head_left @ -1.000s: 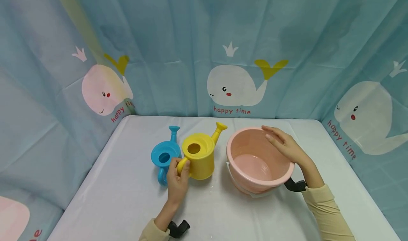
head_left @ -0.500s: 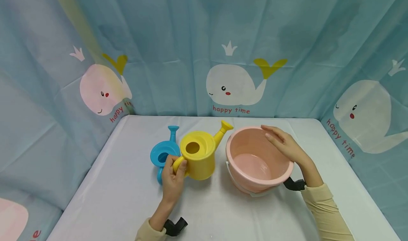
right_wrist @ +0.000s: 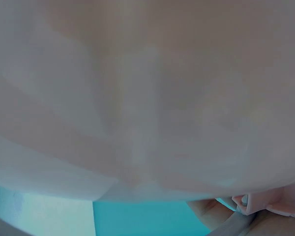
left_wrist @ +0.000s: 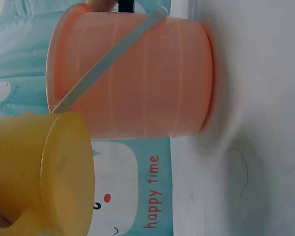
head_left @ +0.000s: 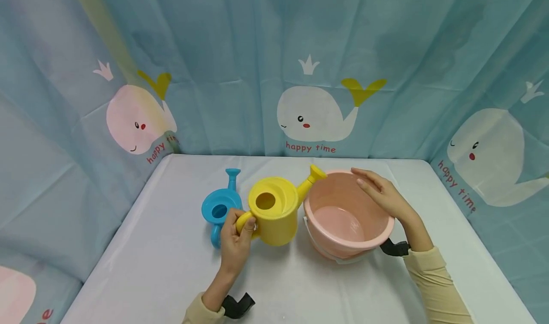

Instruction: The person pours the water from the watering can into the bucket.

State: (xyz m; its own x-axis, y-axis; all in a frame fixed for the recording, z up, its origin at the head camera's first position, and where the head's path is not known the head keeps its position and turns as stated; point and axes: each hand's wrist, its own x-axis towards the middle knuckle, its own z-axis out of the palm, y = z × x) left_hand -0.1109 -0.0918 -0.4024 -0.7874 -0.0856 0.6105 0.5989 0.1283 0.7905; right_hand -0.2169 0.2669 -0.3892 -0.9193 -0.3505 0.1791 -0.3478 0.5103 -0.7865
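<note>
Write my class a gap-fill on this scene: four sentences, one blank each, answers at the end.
1. The left hand holds the yellow watering can by its ____.
2. The pink bucket is touched by the person's ____ hand.
3. The other watering can, on the white table, is coloured ____.
4. The red lettering on the cloth backdrop reads "happy ____".

Missing words: handle; right; blue; time.

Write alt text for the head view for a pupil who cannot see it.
A person's left hand holds a yellow watering can by the handle, its spout overlapping a pink bucket in this view. The right hand holds the bucket's far-right edge. A blue watering can stands left of the yellow one on a white table, before blue whale-print cloth.
</note>
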